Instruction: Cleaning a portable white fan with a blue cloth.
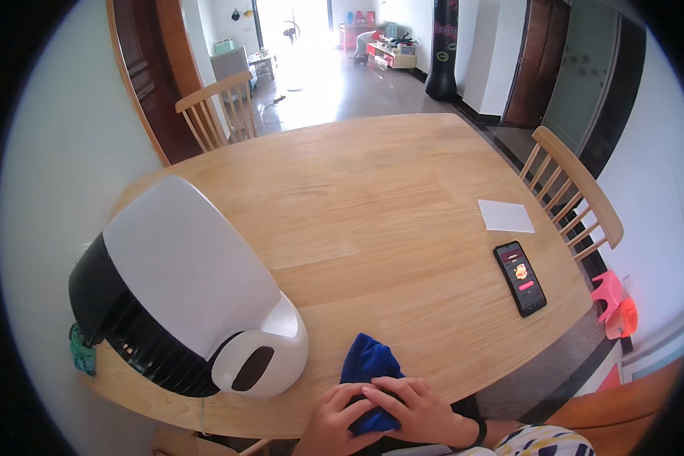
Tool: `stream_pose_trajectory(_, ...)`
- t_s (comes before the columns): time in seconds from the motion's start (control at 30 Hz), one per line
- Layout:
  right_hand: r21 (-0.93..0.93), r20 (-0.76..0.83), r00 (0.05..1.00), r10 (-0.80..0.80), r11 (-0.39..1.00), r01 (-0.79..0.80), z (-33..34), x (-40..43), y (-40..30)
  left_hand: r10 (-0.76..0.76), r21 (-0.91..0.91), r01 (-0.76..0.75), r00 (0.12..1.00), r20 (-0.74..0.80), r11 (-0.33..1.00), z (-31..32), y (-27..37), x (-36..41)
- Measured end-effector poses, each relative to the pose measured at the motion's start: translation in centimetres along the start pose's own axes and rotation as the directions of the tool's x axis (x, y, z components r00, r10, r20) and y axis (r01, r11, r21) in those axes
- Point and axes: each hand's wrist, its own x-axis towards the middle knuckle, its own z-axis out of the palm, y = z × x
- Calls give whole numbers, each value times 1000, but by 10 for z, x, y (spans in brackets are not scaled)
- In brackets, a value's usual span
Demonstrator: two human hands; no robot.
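Note:
A folded blue cloth [370,359] lies at the near edge of the wooden table. My left hand [337,419] grips its left side, and my right hand [413,407] is on its right side with the fingers bent over it. The fingertips of both hands meet on top of the cloth, hiding its middle. To the left of my hands stands a white appliance [194,273] with a black slatted grille and a round side knob; a pale cord hangs from it over the table edge.
On the right of the table [365,228] lie a lit smartphone [520,278] and a white sheet of paper [505,216]. Wooden chairs stand at the far left [216,108] and right [575,182]. Further off are a black punching bag [442,51] and a bent-over person [366,43].

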Motion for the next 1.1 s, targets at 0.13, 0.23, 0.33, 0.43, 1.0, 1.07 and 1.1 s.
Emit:
stream_pose_trajectory(0.13, 13, 1, 1000, -3, 1000, 3, -2, 0, -1, -50, -6, 50, 999, -10, 999, 3, 0, -1)
stream_pose_trajectory(0.23, 12, 5, 1000, -7, 1000, 7, -4, 0, -2, -45, 17, 45, 999, -15, 999, 4, 0, -3)
stream_pose_trajectory(0.33, 0, -15, 1000, -9, 1000, 9, -2, 0, 0, -14, 27, 14, 1000, 1, 1000, 5, -12, 0)
stream_pose_trajectory(0.43, 28, -29, 999, -37, 999, 37, -1, -2, 3, 12, 27, -12, 1000, 7, 1000, 5, -14, 2)
stream_pose_trajectory(1.0, 3, -34, 999, -42, 999, 42, -3, 2, 1, -24, 29, 23, 999, 30, 999, 4, -15, 0)
stream_pose_trajectory(1.07, 8, -31, 999, -43, 999, 43, -1, 1, 1, 0, 31, 0, 1000, 8, 1000, 5, -15, -2)
stream_pose_trajectory(1.1, 11, -27, 999, -41, 999, 41, 0, 0, 1, -1, 36, 1, 1000, 6, 999, 4, -15, -1)
